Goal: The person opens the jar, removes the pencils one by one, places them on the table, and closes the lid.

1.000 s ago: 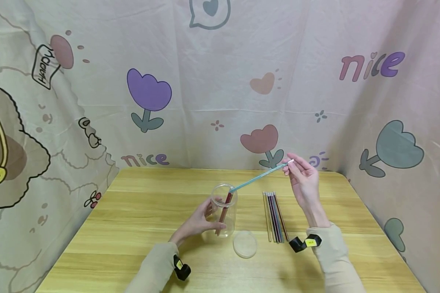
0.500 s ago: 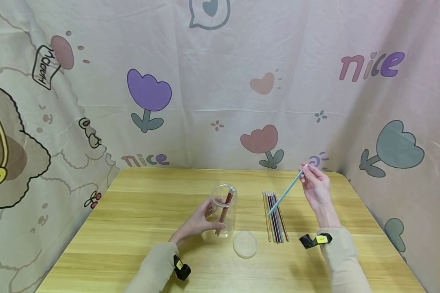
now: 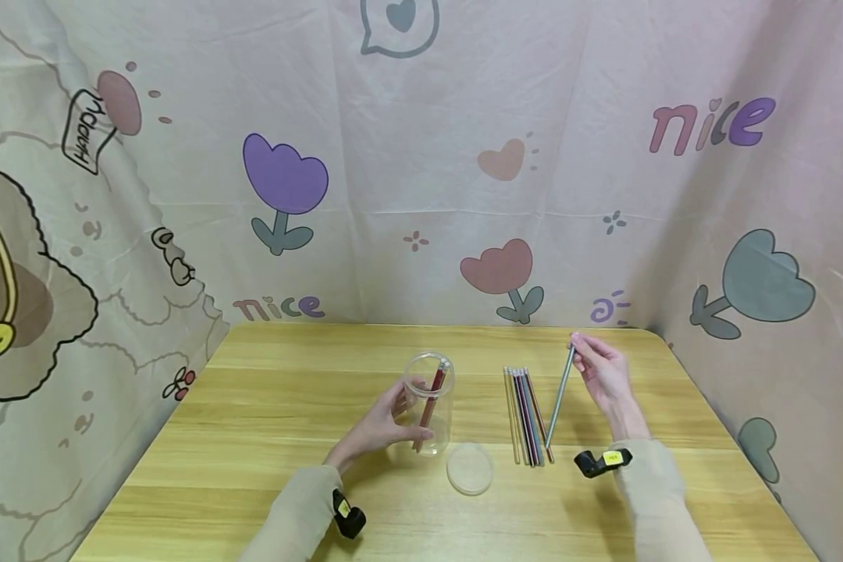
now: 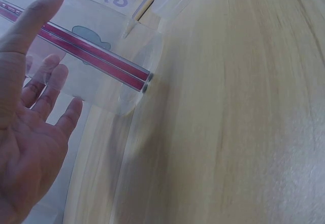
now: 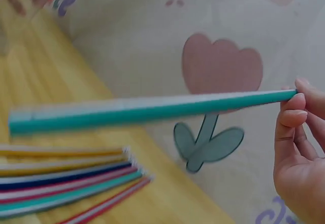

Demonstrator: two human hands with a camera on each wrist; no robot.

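My left hand (image 3: 379,425) grips a clear plastic jar (image 3: 444,425) upright on the table, fingers behind and thumb in front. Inside the jar, two red pencils (image 4: 91,51) lean side by side, as the left wrist view shows. My right hand (image 3: 607,382) pinches a teal pencil (image 3: 560,398) at its upper end between thumb and fingertips. That pencil slants downward, its low end close to the right side of a row of pencils (image 3: 523,417). Whether it touches the row or the table, I cannot tell.
A round clear lid (image 3: 470,469) lies on the table in front of the jar. The row holds several pencils in yellow, dark blue, red and teal. Behind the wooden table (image 3: 288,375) hangs a printed cloth (image 3: 407,140).
My right hand has carried the teal pencil from the jar's rim rightward, past the row, and lowered it, turning it steeper. The left hand and jar have stayed in place.
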